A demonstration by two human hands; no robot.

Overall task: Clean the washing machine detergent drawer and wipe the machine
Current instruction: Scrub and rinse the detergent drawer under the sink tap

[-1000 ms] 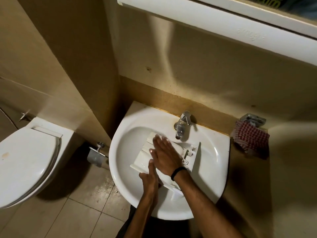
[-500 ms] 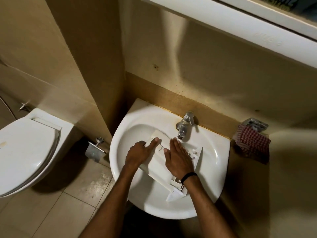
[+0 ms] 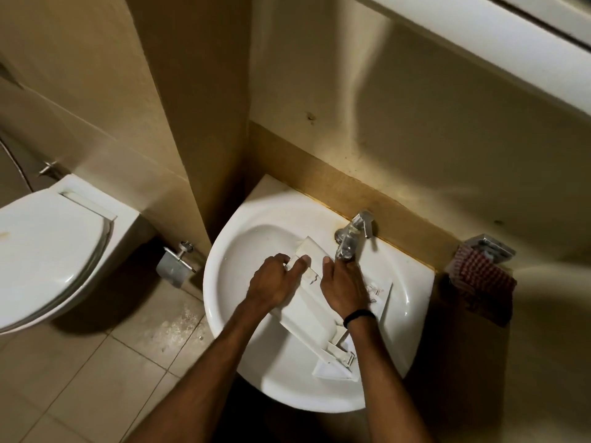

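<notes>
The left hand (image 3: 275, 279) grips the drawer's (image 3: 305, 310) far end, fingers curled over its edge and thumb on top. The right hand (image 3: 343, 289) lies flat on it, fingers straight and close together, just under the tap (image 3: 348, 239). The white drawer lies slantwise in the sink (image 3: 220, 282). A checked cloth (image 3: 479, 276) hangs right of the sink, a toilet (image 3: 48, 251) stands to its left, and tiled floor (image 3: 96, 378) lies below.
</notes>
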